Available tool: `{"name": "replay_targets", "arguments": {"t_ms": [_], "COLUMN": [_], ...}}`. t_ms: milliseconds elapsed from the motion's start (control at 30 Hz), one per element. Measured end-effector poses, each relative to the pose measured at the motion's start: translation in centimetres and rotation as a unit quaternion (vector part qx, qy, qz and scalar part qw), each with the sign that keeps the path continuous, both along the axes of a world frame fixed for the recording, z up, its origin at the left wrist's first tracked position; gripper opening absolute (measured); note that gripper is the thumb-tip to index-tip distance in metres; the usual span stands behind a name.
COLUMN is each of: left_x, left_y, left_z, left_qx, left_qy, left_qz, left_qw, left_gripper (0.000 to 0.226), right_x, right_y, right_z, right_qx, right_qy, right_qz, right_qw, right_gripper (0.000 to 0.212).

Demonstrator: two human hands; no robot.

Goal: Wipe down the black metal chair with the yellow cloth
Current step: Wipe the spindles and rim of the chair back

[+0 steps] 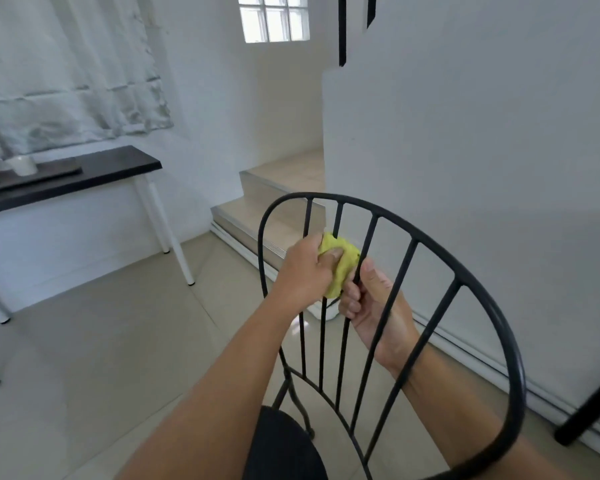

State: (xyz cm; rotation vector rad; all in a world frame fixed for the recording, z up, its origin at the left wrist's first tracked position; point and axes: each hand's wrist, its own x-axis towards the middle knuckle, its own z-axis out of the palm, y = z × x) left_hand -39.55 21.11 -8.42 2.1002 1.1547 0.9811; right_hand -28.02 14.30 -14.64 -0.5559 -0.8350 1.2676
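- Count of things in view: one black metal chair (461, 278), one yellow cloth (342, 268), two bare hands, one table (118, 164) and one white cup (23, 165).
- Five thin upright bars are seen meeting the curved top rail of the chair back.
- Two steps (274, 192) are seen beyond the chair, below a window (274, 17) of square glass panes.
- A floor (118, 323) of large pale tiles is under everything, and it is closed in by white walls (482, 133).
- A pale creased blind (66, 81) is hung on the far left, above the table.
- The table is made of a dark top on white legs. The cup is stood on it beside a flat dark tray (59, 169).
- A dark slanted leg (589, 414) of some other piece of furniture is cut off at the lower right edge.
- The chair is placed in the middle of the view, close under the camera, with its back turned toward the steps and the right-hand wall.
- Its frame is a thin black rod bent into a rounded hoop, and part of a dark round seat (284, 448) is seen at the bottom.
- The cloth is bunched into a small wad around the second bar from the left, about midway up the back.
- The left hand (305, 268) is curled around the cloth, which is pressed against that bar.
- The right hand (371, 303) is closed around the next bar, just beside the cloth, with the thumb pointed upward.
- The right forearm is crossed by the bars, which lie in front of it.
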Motion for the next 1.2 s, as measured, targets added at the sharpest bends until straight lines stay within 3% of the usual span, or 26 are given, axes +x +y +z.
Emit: {"name": "replay_targets", "arguments": {"t_ms": [133, 267, 367, 500, 667, 767, 967, 1200], "left_x": [1.2, 1.4, 0.8, -1.6, -2.3, -2.6, -3.2, -2.7], "left_y": [1.4, 0.4, -0.1, -1.9, -4.8, -5.4, -4.9, -3.0], "left_z": [4.1, 2.7, -1.1, -9.8, -20.1, -23.0, -22.2, -15.6], "left_qx": [0.009, 0.051, 0.066, 0.022, -0.084, -0.140, -0.162, -0.082], "left_qy": [-0.011, -0.040, -0.068, -0.068, -0.019, 0.008, 0.057, 0.042], "left_qz": [0.013, 0.022, 0.036, 0.006, 0.058, 0.055, 0.041, 0.019], "left_qw": [1.000, 0.998, 0.995, 0.997, 0.995, 0.989, 0.984, 0.996], "left_gripper": [0.025, 0.020, 0.015, 0.001, 0.013, 0.017, 0.015, 0.015], "right_x": [0.0, -0.1, -0.1, -0.2, -0.3, -0.3, -0.3, -0.3], "right_y": [0.0, -0.3, -0.1, 0.1, -0.3, -0.1, 0.0, -0.2], "right_z": [0.0, 0.2, 0.2, 0.0, 0.3, 0.3, 0.1, 0.4], "right_qx": [-0.001, 0.003, 0.001, 0.004, -0.004, -0.007, -0.004, -0.008], "right_qy": [0.003, -0.007, -0.006, 0.002, -0.001, 0.002, -0.009, -0.006], "right_qz": [-0.002, -0.001, -0.001, -0.003, -0.008, -0.007, -0.011, -0.014], "right_qw": [1.000, 1.000, 1.000, 1.000, 1.000, 1.000, 1.000, 1.000], "right_gripper": [0.027, 0.027, 0.030, 0.030, 0.029, 0.029, 0.032, 0.031]}}
